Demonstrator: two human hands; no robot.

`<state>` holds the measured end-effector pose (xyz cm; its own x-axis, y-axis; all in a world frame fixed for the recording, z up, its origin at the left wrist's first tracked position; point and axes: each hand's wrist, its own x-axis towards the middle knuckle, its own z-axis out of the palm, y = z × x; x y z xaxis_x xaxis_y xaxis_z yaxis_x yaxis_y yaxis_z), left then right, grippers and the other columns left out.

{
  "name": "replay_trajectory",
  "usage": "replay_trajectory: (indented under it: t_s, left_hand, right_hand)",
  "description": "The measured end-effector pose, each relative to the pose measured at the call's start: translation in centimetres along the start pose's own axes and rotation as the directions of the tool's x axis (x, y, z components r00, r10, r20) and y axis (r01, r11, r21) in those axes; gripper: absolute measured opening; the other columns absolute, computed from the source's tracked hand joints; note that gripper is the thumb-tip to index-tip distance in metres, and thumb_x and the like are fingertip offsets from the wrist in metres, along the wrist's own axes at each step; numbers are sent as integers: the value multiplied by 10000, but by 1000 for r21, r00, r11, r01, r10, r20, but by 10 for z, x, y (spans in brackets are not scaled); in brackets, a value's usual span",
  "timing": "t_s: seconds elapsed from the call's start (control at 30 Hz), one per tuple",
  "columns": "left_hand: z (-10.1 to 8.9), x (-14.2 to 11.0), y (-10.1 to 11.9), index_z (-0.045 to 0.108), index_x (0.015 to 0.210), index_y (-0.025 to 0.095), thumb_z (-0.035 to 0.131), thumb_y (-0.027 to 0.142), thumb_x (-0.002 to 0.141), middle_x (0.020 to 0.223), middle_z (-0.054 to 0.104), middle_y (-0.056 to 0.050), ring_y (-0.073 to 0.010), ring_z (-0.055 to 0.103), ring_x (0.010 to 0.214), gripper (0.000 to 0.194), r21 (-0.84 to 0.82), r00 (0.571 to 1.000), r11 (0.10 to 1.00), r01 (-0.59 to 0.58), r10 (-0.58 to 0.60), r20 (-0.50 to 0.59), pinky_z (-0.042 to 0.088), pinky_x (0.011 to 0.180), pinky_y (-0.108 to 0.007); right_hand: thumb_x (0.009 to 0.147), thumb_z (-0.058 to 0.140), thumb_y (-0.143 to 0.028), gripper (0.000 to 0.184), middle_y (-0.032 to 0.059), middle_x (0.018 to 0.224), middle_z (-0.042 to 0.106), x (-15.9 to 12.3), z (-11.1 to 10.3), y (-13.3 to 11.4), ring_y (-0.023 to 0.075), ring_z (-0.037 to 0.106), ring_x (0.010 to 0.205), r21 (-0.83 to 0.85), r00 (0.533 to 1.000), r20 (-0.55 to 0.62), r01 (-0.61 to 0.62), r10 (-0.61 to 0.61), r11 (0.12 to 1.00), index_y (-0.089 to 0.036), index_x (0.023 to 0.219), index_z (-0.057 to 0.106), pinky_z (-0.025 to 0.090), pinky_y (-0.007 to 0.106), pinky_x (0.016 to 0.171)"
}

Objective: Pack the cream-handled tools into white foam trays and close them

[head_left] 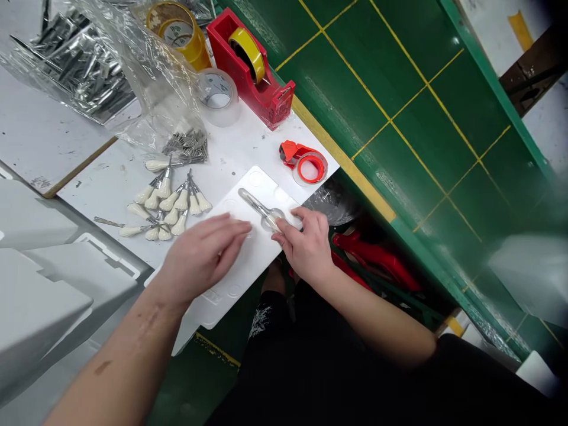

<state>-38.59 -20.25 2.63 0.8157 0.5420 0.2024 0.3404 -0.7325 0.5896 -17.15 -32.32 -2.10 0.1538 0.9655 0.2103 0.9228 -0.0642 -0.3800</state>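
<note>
Right hand (306,248) pinches a slim metal tool (256,204) in a white moulded tray (261,180); left hand (204,257) spreads above it.
The tray overhangs the bench (248,142) edge; uneven pressure could tip it.

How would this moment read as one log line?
Left hand: open over white foam tray | Right hand: gripping metal-shafted tool on tray | Nearby: cream-handled tools, red tape dispenser

A white foam tray (261,260) lies against a green mat (377,53) with yellow grid lines.
</note>
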Motion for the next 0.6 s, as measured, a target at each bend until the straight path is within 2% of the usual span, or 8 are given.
replay_trajectory:
  t_s: [0.07,0.13,0.23,0.3,0.37,0.43,0.5,0.6]
  left_hand:
    - [-10,6,-2,691,1195,185,604,158,957,1166,754,-56,-188,698,1113,254,23,994,995,95,-94,-56,555,1026,-334]
    - [-7,21,1,685,1205,194,579,185,976,1216,735,-60,-189,682,1160,252,20,988,989,145,-144,-58,549,1037,-339]
    - [26,58,11,632,1302,158,523,216,999,1398,645,-108,-229,554,1370,327,9,986,989,145,-144,-81,453,1170,-419]
    - [55,82,15,566,1395,115,492,212,996,1541,517,-156,-289,401,1496,418,71,989,989,133,-129,-67,307,1256,-539]
    - [78,99,17,548,1429,113,458,198,991,1572,483,-158,-321,353,1520,455,166,991,977,135,-135,-10,166,1281,-622]
    - [91,107,17,563,1425,115,441,198,987,1555,508,-150,-323,353,1520,462,234,988,962,142,-152,26,94,1289,-632]
    - [93,108,16,572,1420,106,457,205,972,1560,499,-161,-345,340,1523,473,281,985,948,152,-168,34,68,1280,-658]
    - [89,106,19,599,1390,112,483,201,955,1551,506,-171,-385,354,1508,459,312,984,937,156,-174,31,65,1243,-730]
  right_hand:
    - [921,687,-504,357,116,1380,591,-1,-1,0,310,516,1168,-41,1000,18,5,-4,999,-298,1213,700,421,476,978]
    - [904,662,-595,476,121,1532,480,-3,-2,-1,365,455,1306,-70,998,63,35,-30,997,-310,1284,661,378,535,1049]
    - [928,604,-612,596,136,1658,313,-10,-2,-5,414,297,1474,-123,985,168,55,-34,991,-307,1437,550,288,598,1134]
    - [948,580,-589,638,173,1675,265,-16,-4,-8,422,239,1513,-139,970,242,60,-25,988,-264,1491,501,238,623,1169]
    - [941,593,-588,657,206,1676,239,-19,-13,-7,433,206,1531,-100,949,315,59,-25,993,-231,1486,510,212,647,1187]
    - [933,618,-572,602,194,1687,201,-17,-30,2,435,193,1540,-3,929,367,53,-48,999,-251,1439,560,247,646,1184]
    - [956,612,-501,462,162,1686,210,-5,-53,21,408,246,1528,111,939,332,58,-93,992,-269,1355,628,311,607,1173]
    - [979,576,-353,305,165,1534,453,46,-78,63,315,450,1401,232,987,141,47,-82,972,-223,1237,673,392,528,1147]
